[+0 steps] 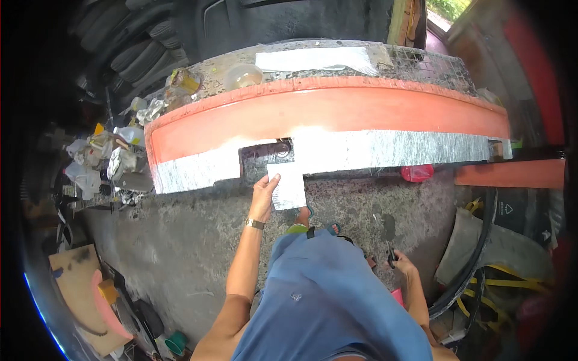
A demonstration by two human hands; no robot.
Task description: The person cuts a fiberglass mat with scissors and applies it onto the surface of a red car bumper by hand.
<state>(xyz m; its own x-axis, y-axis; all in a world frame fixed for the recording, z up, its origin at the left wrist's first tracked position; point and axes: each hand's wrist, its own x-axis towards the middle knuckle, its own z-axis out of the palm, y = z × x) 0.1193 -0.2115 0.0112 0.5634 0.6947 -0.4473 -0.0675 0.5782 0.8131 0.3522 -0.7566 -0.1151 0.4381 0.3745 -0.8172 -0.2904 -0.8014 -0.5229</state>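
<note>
A small, roughly rectangular piece of white fibreglass mat (290,191) is pinched along its left edge by my left hand (261,197). It hangs just in front of a long, curved orange panel (361,105), below a squarish notch in its near side. White fibreglass strips lie along that side: one strip (201,169) left of the notch, a longer one (391,150) to its right. Down at my right side, my right hand (406,265) is closed on the black handles of scissors (392,259). The scissors' blades are hard to make out.
The panel rests on a cluttered workbench (211,69). More white mat (313,58), a clear bowl (244,76) and a stained can (185,80) lie behind it. Plastic bottles (129,136) crowd the left. A pink-red bundle (417,173) sits beneath the panel; a black hose (475,265) curves at right.
</note>
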